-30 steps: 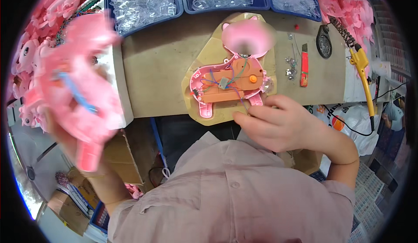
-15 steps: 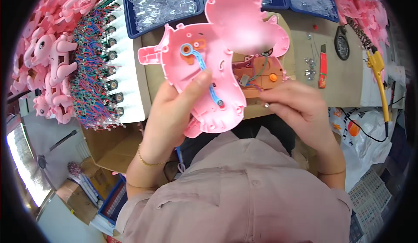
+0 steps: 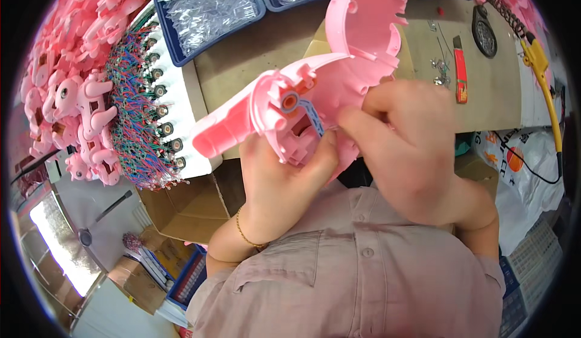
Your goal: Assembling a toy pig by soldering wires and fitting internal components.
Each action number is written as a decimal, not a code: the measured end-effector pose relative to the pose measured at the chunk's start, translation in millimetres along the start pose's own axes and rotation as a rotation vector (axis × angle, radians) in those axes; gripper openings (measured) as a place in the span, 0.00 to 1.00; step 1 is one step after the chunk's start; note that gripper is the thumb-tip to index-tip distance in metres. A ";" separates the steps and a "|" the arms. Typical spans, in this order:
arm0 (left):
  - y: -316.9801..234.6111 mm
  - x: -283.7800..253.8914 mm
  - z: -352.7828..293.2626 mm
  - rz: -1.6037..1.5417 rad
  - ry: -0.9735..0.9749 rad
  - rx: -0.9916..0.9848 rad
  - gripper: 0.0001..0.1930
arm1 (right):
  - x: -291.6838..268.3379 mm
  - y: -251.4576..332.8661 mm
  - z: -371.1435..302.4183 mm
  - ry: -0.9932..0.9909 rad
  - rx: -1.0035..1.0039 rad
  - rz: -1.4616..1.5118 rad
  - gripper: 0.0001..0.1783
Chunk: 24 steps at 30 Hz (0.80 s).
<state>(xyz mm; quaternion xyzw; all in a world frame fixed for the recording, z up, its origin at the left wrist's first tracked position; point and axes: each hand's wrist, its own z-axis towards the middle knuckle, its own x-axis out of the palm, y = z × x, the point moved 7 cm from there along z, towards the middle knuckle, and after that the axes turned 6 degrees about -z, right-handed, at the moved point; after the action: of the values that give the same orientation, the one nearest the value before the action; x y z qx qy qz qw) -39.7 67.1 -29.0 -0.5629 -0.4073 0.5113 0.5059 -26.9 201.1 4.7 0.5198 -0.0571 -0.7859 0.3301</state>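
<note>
A pink plastic toy shell (image 3: 339,78), shaped like an animal half, is held up close in front of me, its hollow inside facing me. My left hand (image 3: 284,180) grips it from below, thumb against a small blue strip and an orange-ringed round part. My right hand (image 3: 411,150) holds the shell's right side, fingers curled onto its edge. The second pink shell that lay on the bench is hidden behind the held one and my hands.
Blue trays of clear plastic parts (image 3: 212,5) line the far edge of the brown bench (image 3: 484,90). A white rack of wired components (image 3: 151,114) and a heap of pink shells (image 3: 66,102) lie left. A red cutter (image 3: 461,78), yellow-handled tool (image 3: 541,78) and cardboard boxes (image 3: 181,211) are around.
My left hand fetched a pink shell from the left heap and brought it to the middle. It has since tilted closer to me, and my right hand has moved onto it.
</note>
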 end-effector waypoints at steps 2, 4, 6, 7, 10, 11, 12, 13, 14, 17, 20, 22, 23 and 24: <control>0.7 4.3 -1.0 0.011 -0.025 0.011 0.16 | -0.9 2.5 2.8 -0.004 0.030 -0.010 0.14; 0.9 4.3 -0.6 0.020 -0.054 0.027 0.17 | -1.3 -0.1 1.4 -0.009 0.055 -0.022 0.13; 1.7 5.7 -1.7 0.040 0.018 0.084 0.18 | -0.1 -5.4 -1.6 -0.064 0.089 0.066 0.13; 5.6 5.5 -2.7 0.046 0.021 0.079 0.18 | 0.8 -6.0 -2.0 -0.065 0.095 0.072 0.13; 8.5 3.2 -3.6 0.002 -0.030 0.142 0.18 | 3.9 -9.3 -5.1 -0.065 0.164 0.116 0.13; 7.4 3.2 -3.7 -0.010 -0.028 0.155 0.17 | 3.8 -8.7 -6.6 -0.084 0.171 0.113 0.13; 6.3 3.6 -3.6 -0.024 -0.028 0.171 0.17 | 3.1 -8.8 -7.5 -0.104 0.176 0.108 0.13; 6.2 4.4 -3.6 -0.020 -0.024 0.170 0.17 | 3.0 -9.0 -7.6 -0.108 0.180 0.111 0.13; 5.9 5.3 -3.5 -0.039 -0.014 0.171 0.16 | 1.9 -8.4 -7.0 -0.114 0.170 0.108 0.13; 5.1 5.5 -4.1 0.000 0.011 0.187 0.16 | 1.7 -7.9 -6.5 -0.128 0.147 0.091 0.13; 1.7 6.2 -3.7 0.023 0.002 0.215 0.16 | 3.6 -7.1 -7.1 -0.146 0.146 0.089 0.13; 0.2 4.6 -3.5 -0.011 -0.025 0.230 0.16 | 3.7 -8.0 -7.2 -0.157 0.155 0.102 0.13; 0.7 4.3 -4.2 0.002 -0.020 0.213 0.16 | 4.1 -8.2 -7.2 -0.146 0.154 0.107 0.13; 1.3 3.8 -4.1 0.016 -0.019 0.197 0.17 | 4.8 -8.3 -6.3 -0.135 0.150 0.114 0.12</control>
<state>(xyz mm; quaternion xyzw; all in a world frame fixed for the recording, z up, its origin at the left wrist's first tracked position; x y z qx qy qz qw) -35.2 69.9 -31.1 -0.5087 -0.3552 0.5581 0.5510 -26.4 206.4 -5.5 0.4849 -0.1671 -0.7926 0.3298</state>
